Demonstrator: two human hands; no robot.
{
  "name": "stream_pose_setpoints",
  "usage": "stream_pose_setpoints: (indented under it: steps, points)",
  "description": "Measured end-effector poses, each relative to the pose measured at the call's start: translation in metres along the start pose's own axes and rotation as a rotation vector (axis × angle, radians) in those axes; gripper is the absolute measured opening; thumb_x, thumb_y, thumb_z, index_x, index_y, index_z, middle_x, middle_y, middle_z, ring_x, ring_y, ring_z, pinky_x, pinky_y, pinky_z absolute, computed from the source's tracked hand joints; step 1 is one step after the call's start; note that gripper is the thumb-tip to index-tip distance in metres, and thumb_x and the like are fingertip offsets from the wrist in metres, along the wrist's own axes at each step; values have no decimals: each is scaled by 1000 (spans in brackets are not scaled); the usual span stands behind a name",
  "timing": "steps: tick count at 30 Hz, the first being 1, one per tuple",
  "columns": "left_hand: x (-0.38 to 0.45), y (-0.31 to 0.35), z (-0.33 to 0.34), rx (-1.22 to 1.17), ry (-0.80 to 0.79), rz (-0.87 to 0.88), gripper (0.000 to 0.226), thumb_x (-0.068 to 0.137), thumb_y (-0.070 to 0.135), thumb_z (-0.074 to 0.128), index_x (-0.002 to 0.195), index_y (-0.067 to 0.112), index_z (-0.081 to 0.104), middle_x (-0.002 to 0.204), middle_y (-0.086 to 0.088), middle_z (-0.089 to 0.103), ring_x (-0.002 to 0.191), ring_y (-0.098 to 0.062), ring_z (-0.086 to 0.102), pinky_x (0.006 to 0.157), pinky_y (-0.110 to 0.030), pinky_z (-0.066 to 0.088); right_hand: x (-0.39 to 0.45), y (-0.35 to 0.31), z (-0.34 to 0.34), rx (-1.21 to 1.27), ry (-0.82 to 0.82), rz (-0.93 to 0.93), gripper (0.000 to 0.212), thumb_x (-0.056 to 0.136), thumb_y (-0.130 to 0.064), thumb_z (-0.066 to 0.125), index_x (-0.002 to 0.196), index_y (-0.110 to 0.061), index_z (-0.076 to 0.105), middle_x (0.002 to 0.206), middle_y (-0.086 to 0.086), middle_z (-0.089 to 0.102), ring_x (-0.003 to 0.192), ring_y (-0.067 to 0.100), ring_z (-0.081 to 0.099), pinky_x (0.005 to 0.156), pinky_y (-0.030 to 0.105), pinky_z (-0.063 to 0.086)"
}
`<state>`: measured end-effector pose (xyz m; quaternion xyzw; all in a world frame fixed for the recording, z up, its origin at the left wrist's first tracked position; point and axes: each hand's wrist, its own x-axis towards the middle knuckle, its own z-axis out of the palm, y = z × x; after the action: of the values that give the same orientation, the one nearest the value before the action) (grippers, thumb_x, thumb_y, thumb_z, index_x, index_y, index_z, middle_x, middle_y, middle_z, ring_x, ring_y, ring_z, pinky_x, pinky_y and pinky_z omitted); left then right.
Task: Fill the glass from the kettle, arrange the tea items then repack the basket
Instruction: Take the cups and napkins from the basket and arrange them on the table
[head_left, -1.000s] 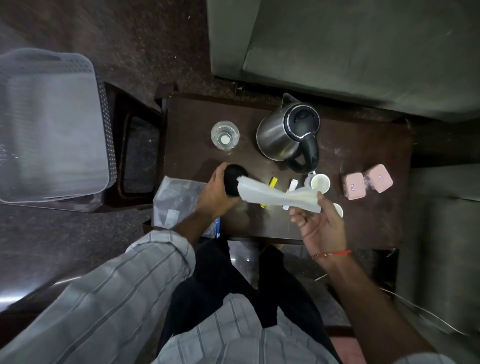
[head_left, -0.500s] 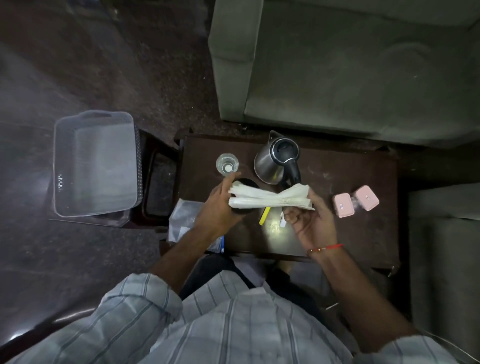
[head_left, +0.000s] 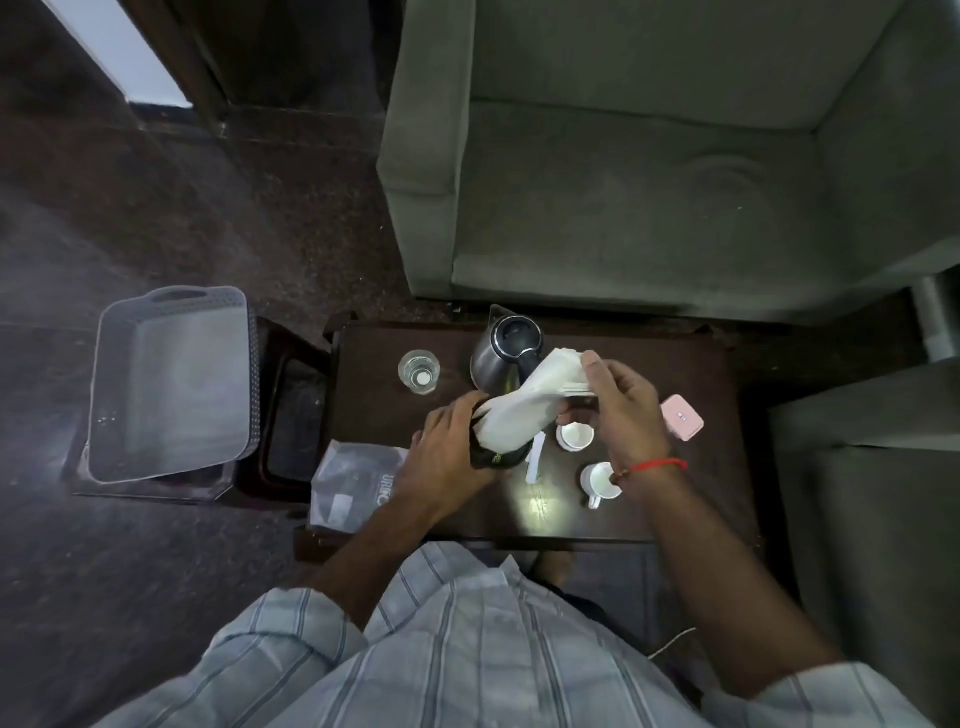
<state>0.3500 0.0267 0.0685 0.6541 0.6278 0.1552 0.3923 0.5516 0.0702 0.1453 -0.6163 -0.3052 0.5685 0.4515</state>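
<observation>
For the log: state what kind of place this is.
Probably a hotel room or lounge: a green upholstered armchair behind a low dark wooden table laid with an electric kettle and small white cups.

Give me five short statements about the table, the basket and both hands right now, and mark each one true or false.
1. The clear drinking glass stands left of the steel electric kettle. True.
2. The right hand grips the kettle's handle. False: it holds one end of the white folded napkins.
3. The left hand rests on a black round container. True.
4. The grey perforated plastic basket sits on the dark wooden table. False: it rests on a separate stand to the left.
5. Both small white cups lie inside the basket. False: they stand on the table near the right hand.
</observation>
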Motion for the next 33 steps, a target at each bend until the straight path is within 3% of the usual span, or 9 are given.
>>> stream_pose_setpoints:
  steps: [5,9,12,15,19,24,29,31,33]
  points:
    - [6,15,4,-74,-24,-44,107,48,73,75,140,42,29,141,7,56,133,-23,49,104,-54,49,-12,-8,-1,-109,-183,48,29,101,-23,58,98,3,71,91,18,70,84,31,69,77,43,62]
    - [14,21,4,-150,28,2,103,54,64,85,141,38,37,139,12,57,131,-19,54,101,-51,53,-16,-14,-9,-388,-193,-71,23,100,-29,60,100,-11,74,81,-4,73,72,12,66,63,31,55]
    - [21,21,4,-231,68,64,95,57,52,93,137,32,46,134,12,60,130,-19,58,100,-51,53,-15,-18,-18,-383,-67,-162,15,97,-25,65,107,-16,72,88,-11,73,78,1,65,69,20,49]
    - [27,24,6,-223,91,99,93,57,51,93,136,36,46,132,16,60,128,-17,58,100,-49,53,-14,-16,-27,-413,-85,-155,28,95,-25,67,122,-19,65,110,4,71,95,12,65,81,28,52]
    - [26,33,12,-154,82,140,96,63,53,89,139,56,30,136,26,51,131,-14,54,101,-47,54,-14,-7,-38,-281,-240,44,41,82,-30,56,122,-34,61,122,0,64,95,11,63,68,26,51]
    - [35,51,28,-219,-49,148,93,67,39,88,144,41,35,135,10,58,126,-16,56,99,-46,55,-14,13,-64,-347,-413,79,82,68,-7,47,142,-42,44,138,-7,52,84,6,68,67,40,60]
    - [53,82,43,-325,-158,217,86,71,26,89,142,28,40,131,6,61,121,-7,61,100,-28,52,-4,23,-90,-600,-466,-125,108,70,6,62,158,-25,8,151,-9,35,119,-7,53,83,9,47]
    - [62,94,48,-354,-216,218,88,71,37,87,142,16,41,135,3,60,126,-7,59,105,-29,51,5,27,-105,-568,-441,-145,113,74,10,71,159,-20,3,151,-12,35,125,-9,50,87,11,49]
    - [71,102,54,-397,-239,179,93,66,45,88,139,13,41,134,6,61,125,3,58,102,-19,49,12,29,-122,-531,-390,-101,119,73,9,77,158,-28,3,152,-7,37,109,-5,61,80,18,54]
